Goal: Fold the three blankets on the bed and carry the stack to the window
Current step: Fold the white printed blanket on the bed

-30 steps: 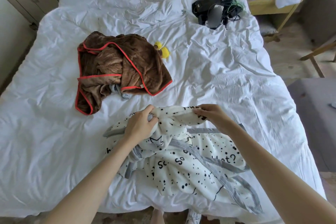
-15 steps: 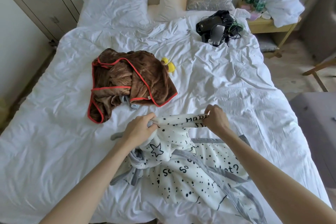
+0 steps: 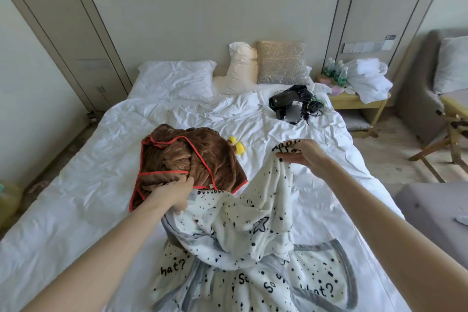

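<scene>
left hand point(image 3: 174, 195) and right hand point(image 3: 304, 153), fingers curled, each pinch the spotted blanket point(image 3: 253, 223) by its far edge, held apart to spread it for folding on the near bed point(image 3: 76, 197); brown blanket point(image 3: 182, 159) lies bunched just behind.

Bare forearms point(image 3: 101, 256) and hands point(image 3: 174, 196)

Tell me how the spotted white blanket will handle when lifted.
Probably floppy: the spotted blanket sags in deep folds between the left hand and right hand. Likely light, since two edge grips hold it up. Its plush pile probably resists slipping.
</scene>
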### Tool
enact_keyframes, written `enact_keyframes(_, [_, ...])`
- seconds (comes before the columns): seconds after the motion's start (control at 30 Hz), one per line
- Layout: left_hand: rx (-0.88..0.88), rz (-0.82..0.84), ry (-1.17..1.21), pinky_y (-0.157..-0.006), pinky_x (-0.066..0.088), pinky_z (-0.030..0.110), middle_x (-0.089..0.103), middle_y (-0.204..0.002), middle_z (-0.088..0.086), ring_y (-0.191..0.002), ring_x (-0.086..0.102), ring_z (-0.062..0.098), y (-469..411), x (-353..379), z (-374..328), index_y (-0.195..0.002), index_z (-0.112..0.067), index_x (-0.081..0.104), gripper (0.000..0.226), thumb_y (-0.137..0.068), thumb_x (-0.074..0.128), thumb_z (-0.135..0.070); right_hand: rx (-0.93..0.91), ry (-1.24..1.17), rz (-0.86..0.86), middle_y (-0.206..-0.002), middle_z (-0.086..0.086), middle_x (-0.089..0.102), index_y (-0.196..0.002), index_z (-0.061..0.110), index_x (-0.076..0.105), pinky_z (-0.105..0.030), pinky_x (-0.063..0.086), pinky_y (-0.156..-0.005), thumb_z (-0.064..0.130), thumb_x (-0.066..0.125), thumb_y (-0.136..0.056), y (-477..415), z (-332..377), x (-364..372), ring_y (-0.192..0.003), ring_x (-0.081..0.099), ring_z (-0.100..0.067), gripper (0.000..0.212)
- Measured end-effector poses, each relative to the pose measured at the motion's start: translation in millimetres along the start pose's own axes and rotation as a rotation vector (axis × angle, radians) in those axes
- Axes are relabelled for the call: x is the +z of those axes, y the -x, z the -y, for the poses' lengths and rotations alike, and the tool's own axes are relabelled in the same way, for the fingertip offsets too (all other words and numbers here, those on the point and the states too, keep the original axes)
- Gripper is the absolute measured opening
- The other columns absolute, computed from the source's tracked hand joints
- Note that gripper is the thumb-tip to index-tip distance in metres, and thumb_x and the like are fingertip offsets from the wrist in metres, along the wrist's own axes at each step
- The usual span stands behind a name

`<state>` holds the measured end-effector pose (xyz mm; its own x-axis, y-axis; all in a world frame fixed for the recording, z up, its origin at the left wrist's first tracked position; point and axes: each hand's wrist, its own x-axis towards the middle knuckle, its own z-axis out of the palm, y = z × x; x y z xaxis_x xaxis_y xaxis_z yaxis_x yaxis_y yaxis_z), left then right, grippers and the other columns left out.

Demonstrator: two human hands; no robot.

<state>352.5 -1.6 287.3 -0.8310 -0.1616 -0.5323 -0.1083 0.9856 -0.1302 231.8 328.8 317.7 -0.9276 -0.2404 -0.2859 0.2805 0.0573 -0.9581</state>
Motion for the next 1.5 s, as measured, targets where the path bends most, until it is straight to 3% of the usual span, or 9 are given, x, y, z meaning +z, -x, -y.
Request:
enact_keyframes(0.1, [0.001, -0.257, -0.028, -0.082, 0.047, 0.040, 0.045, -0.130, 0.018, -0.110, 0.056, 0.034, 7, -20, 2, -0.125, -0.002, 0.041, 0.037, -0.089, 0.049, 0.004, -0.129, 0.233, -0.074, -0.100, -0.019, 0.071, -0.092, 0.004, 0.069, -0.033, 0.058, -0.073, -0.012, 0.060, -0.083, 2, 12, 2, -0.090, 0.068, -0.029, 0.021])
enact_keyframes(0.23, [-0.027, -0.575, 0.177, -0.052, 0.037, 0.030, 0.060, -0.103, 0.015, -0.074, 0.057, 0.028, 12, -59, 6, -0.129, -0.001, 0.033, 0.043, -0.088, 0.044, 0.005, -0.303, 0.410, -0.257, -0.087, -0.022, 0.073, -0.088, -0.005, 0.069, -0.060, 0.055, -0.075, -0.010, 0.060, -0.084, -4, 38, 10, -0.086, 0.070, -0.040, 0.011])
enact_keyframes(0.4, [-0.049, -0.880, 0.696, -0.063, 0.037, 0.034, 0.051, -0.092, 0.005, -0.081, 0.050, 0.026, 9, -145, 12, -0.111, -0.009, 0.037, 0.024, -0.091, 0.051, -0.008, -0.541, 0.330, -0.338, -0.077, -0.008, 0.075, -0.076, 0.013, 0.068, -0.057, 0.058, -0.071, -0.009, 0.046, -0.083, -7, 124, 13, -0.074, 0.073, -0.029, 0.032])
enact_keyframes(0.53, [0.057, -1.066, 1.160, -0.053, 0.032, 0.025, 0.045, -0.080, -0.007, -0.074, 0.048, 0.018, 25, -243, 12, -0.098, -0.015, 0.041, 0.021, -0.088, 0.059, -0.014, -0.768, 0.278, -0.450, -0.071, 0.000, 0.075, -0.068, 0.024, 0.068, -0.051, 0.060, -0.070, -0.008, 0.049, -0.080, 15, 226, 10, -0.070, 0.074, -0.021, 0.038])
enact_keyframes(0.67, [0.185, -1.242, 1.349, -0.053, 0.031, 0.021, 0.045, -0.078, -0.008, -0.066, 0.044, 0.006, 63, -344, 15, -0.095, -0.015, 0.043, 0.024, -0.083, 0.064, -0.013, -0.960, 0.259, -0.580, -0.077, -0.005, 0.075, -0.080, 0.008, 0.070, -0.049, 0.060, -0.071, -0.005, 0.047, -0.082, 53, 327, 9, -0.074, 0.073, -0.021, 0.027])
enact_keyframes(0.87, [0.445, -1.407, 1.474, -0.059, 0.036, 0.024, 0.053, -0.087, -0.005, -0.078, 0.051, 0.013, 135, -458, 24, -0.099, -0.018, 0.047, 0.020, -0.085, 0.059, -0.010, -1.214, 0.191, -0.729, -0.083, -0.011, 0.075, -0.088, -0.003, 0.066, -0.052, 0.059, -0.072, -0.006, 0.046, -0.084, 117, 439, 7, -0.080, 0.072, -0.028, 0.021])
enact_keyframes(1.13, [0.824, -1.508, 1.559, -0.079, 0.048, 0.036, 0.056, -0.093, 0.006, -0.086, 0.058, 0.021, 228, -521, 39, -0.095, -0.012, 0.050, 0.018, -0.085, 0.064, -0.009, -1.629, -0.068, -0.576, -0.073, -0.003, 0.076, -0.080, 0.015, 0.070, -0.038, 0.062, -0.064, -0.007, 0.048, -0.084, 209, 504, 37, -0.070, 0.075, -0.022, 0.032])
enact_keyframes(1.37, [1.103, -1.429, 1.751, -0.083, 0.054, 0.045, 0.061, -0.100, 0.013, -0.090, 0.064, 0.027, 281, -536, 51, -0.101, -0.012, 0.053, 0.024, -0.084, 0.071, -0.011, -1.805, -0.274, -0.518, -0.082, -0.006, 0.076, -0.087, 0.006, 0.071, -0.031, 0.059, -0.066, -0.001, 0.046, -0.089, 250, 528, 53, -0.078, 0.074, -0.023, 0.026])
enact_keyframes(1.5, [1.131, -1.379, 1.876, -0.062, 0.058, 0.028, 0.066, -0.089, 0.009, -0.068, 0.068, 0.016, 276, -537, 57, -0.107, -0.012, 0.055, 0.028, -0.084, 0.072, -0.014, -1.788, -0.344, -0.592, -0.087, -0.007, 0.076, -0.087, 0.010, 0.072, -0.035, 0.059, -0.072, 0.009, 0.053, -0.093, 244, 534, 35, -0.082, 0.074, -0.024, 0.021])
